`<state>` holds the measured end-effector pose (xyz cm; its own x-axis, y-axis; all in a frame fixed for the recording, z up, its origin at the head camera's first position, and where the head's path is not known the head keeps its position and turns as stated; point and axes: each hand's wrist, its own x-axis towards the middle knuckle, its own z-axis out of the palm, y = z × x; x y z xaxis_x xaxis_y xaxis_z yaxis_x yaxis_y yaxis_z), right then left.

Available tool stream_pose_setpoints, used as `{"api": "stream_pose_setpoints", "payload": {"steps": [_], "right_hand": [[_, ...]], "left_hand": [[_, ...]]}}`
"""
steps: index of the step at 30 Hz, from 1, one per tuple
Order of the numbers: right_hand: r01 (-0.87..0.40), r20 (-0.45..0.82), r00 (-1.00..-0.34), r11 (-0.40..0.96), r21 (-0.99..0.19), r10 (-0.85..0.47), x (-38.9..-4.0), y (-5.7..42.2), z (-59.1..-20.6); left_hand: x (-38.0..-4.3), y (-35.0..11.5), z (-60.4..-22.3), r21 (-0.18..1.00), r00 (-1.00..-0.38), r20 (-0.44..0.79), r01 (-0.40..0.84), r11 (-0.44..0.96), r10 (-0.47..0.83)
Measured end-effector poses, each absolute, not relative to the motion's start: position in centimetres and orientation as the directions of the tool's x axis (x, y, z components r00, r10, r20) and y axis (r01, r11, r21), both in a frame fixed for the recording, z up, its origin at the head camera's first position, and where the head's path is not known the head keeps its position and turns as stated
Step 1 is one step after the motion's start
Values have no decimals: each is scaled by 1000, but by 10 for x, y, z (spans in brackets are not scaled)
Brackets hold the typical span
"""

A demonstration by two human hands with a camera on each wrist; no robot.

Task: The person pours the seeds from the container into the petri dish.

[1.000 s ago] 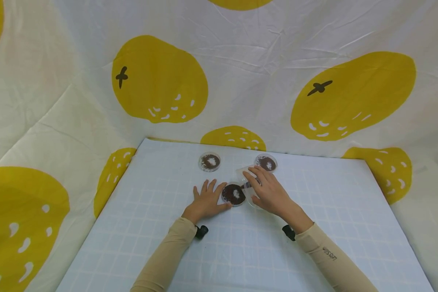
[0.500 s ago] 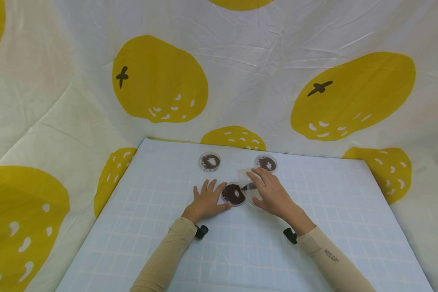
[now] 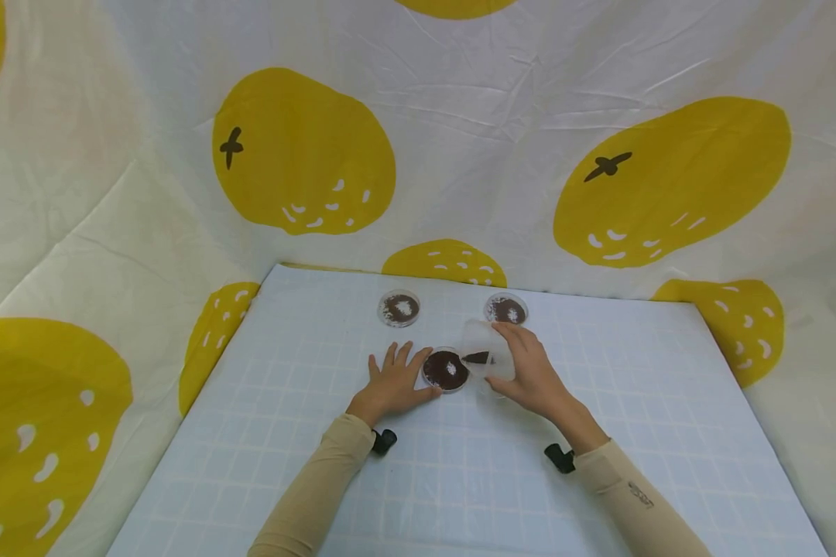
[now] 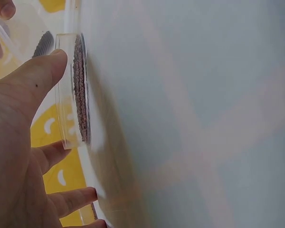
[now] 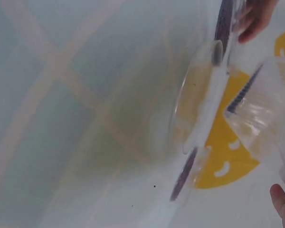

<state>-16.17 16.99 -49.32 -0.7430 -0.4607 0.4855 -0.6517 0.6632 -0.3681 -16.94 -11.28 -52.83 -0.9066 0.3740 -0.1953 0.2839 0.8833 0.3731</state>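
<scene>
My left hand [image 3: 392, 387] lies on the table with its thumb and index finger holding a round clear petri dish [image 3: 447, 370] from both sides. Dark brown granules fill most of the dish, with a small pale patch in the middle. The left wrist view shows the thumb on the rim of this dish [image 4: 71, 95]. My right hand [image 3: 529, 377] grips a clear plastic cup [image 3: 479, 337], tipped leftward with its mouth at the dish's right edge. Dark granules [image 3: 477, 357] lie along the cup's lower side. Under it sits an empty clear dish or lid [image 5: 192, 104].
Two more petri dishes stand farther back, one at left [image 3: 399, 309] and one at right [image 3: 506, 309], each holding dark granules around a pale patch. A pale blue checked cloth [image 3: 460, 480] covers the table. Behind it hangs a fruit-print sheet [image 3: 474, 170].
My right hand has shifted a little to the right and turned, tilting the cup further. Dark granules now cover more of the dish, and its pale patch is smaller. My left hand stays put.
</scene>
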Motion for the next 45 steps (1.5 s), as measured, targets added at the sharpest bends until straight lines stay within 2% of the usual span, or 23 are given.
{"api": "stream_pose_setpoints", "payload": {"steps": [8,14,20,28,33,37,40,45], "right_hand": [[-486,411,-870,606,-630,-272,-157,180,-500],[-374,365,-921,557,-742,-132,-154,190,-503],[-334,331,-940,458,-824,-90,-153,195,-503],[-324,355,-934,479,-816,-26,-151,200,-504],[-316,371,-928,446,-838,40,-142,197,-482],[-236,304,-946,409,-882,111,-134,199,-469],[-188,254,-953,332,-924,167,-133,204,-469],[-188,233,-939,193,-963,253,-138,218,-480]], "left_hand": [[-170,-112,-529,378,-907,-192,284,881,375],[-170,-111,-528,377,-906,-196,283,882,374],[-169,-111,-527,384,-907,-195,279,880,373],[-169,-111,-526,385,-907,-198,276,881,371],[-168,-111,-525,387,-907,-196,279,879,374],[-168,-112,-525,396,-905,-198,277,875,376],[-167,-112,-524,398,-905,-197,278,874,377],[-167,-112,-524,395,-903,-201,280,875,380]]}}
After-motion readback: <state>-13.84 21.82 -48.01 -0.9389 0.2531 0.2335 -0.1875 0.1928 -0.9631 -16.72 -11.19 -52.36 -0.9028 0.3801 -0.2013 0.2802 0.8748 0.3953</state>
